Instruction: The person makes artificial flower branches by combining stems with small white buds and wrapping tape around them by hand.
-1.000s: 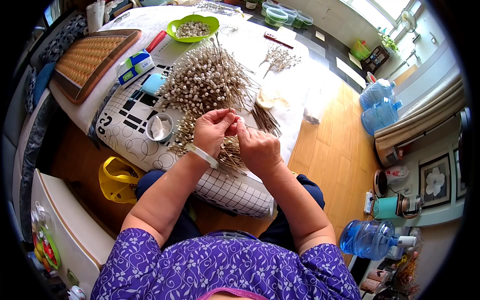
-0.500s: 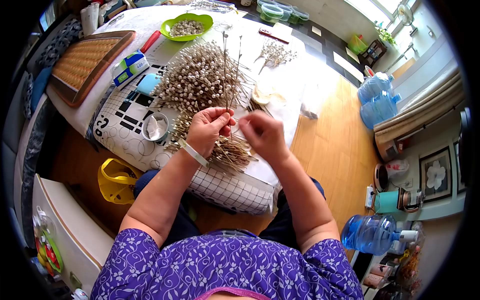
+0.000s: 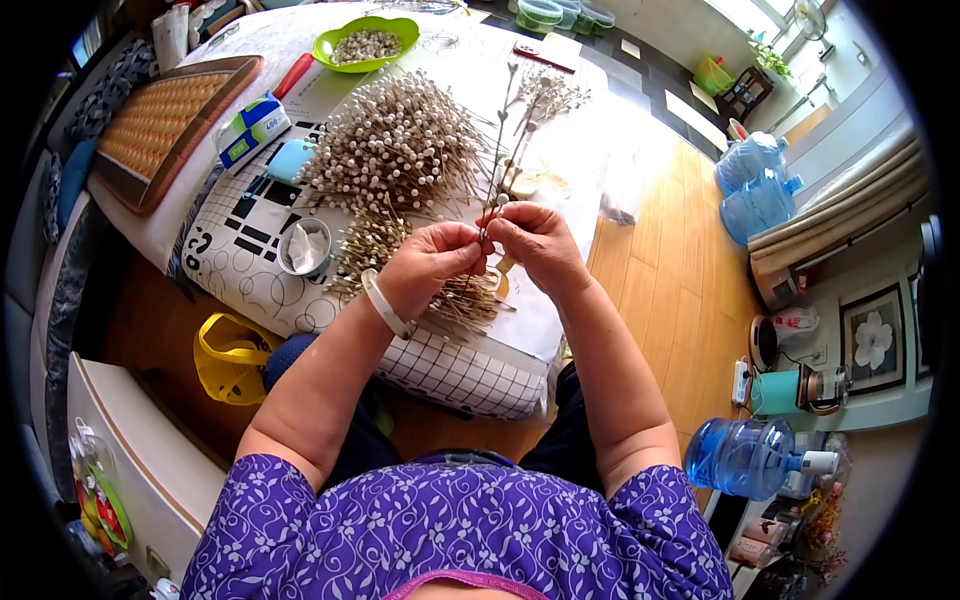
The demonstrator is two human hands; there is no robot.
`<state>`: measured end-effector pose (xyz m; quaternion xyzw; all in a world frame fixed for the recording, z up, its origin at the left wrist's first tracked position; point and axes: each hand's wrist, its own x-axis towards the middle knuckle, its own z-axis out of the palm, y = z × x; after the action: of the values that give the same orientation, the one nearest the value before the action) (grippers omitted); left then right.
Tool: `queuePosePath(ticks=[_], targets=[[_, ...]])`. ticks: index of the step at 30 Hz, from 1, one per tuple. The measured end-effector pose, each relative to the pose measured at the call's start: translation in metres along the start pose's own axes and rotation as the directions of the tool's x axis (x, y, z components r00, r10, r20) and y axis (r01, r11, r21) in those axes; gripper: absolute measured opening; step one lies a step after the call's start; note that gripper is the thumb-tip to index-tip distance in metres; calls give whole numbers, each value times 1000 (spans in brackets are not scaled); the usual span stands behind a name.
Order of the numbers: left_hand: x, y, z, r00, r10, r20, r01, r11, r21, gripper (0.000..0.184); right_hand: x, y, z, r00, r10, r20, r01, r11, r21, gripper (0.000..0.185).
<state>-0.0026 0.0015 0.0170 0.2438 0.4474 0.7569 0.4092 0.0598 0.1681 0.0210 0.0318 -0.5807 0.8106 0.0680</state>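
Note:
Thin brown stems with small buds at their tips stand upright between my hands. My left hand pinches them near their lower part, with a white band round the wrist. Against it, my right hand has its fingers closed on the same stems. A large heap of stems with white bead-like tips lies just beyond my hands, and a second bundle is partly hidden under them. Farther back lies a small branched spray. A cream-coloured roll shows behind my right hand.
Left of the heap are a small tub with white tissue, a light-blue item and a blue-green packet. A green bowl of beads stands at the back. A yellow bag is below the table's edge; water bottles stand right.
My right hand has come back to my left hand and closed on the stems. The held stems have shifted right, and more of them show above my fingers.

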Motion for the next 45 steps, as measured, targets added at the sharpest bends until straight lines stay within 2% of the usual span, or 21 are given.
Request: queuePosePath(ticks=[2,6,8,10,14,17,20,23,31,39,41,45], targets=[[-2,1,0,999,-45,-13,44,998,-33,11,1,5,-6,999,35,-13,-35,999,-28,10],[1,0,-5,998,28,63,-34,995,95,11,-1,-3,1,1000,9,23,-8,999,-41,13],[0,2,-3,995,57,81,-68,988,136,11,-3,-11,8,1000,5,-18,-6,998,-61,11],[-3,7,3,992,-124,35,120,989,83,11,-3,-9,7,999,12,-33,-15,997,-77,10],[-2,6,2,991,-129,40,122,981,152,12,-4,-15,7,998,65,-8,-65,989,-134,8],[-1,5,2,996,-87,33,77,973,220,12,-3,-9,5,999,45,-27,-48,991,-127,9],[-3,8,3,994,-104,23,97,973,208,13,-3,-11,5,998,53,-17,-55,995,-84,9],[-4,10,3,992,-125,10,122,980,160,13,-4,-15,7,1000,13,3,-13,992,-126,9],[-2,5,0,979,-179,98,191,974,-123,15,-4,-3,-1,997,-30,75,36,997,-73,9],[-3,5,4,973,-196,120,216,960,-180,14,-9,-7,5,999,30,42,-27,998,-59,5],[-3,5,4,975,-195,105,212,960,-181,13,-9,-5,9,1000,15,9,-15,998,63,5],[-2,4,-3,973,-180,147,203,966,-161,13,-9,-6,7,1000,29,9,-29,999,-22,5]])
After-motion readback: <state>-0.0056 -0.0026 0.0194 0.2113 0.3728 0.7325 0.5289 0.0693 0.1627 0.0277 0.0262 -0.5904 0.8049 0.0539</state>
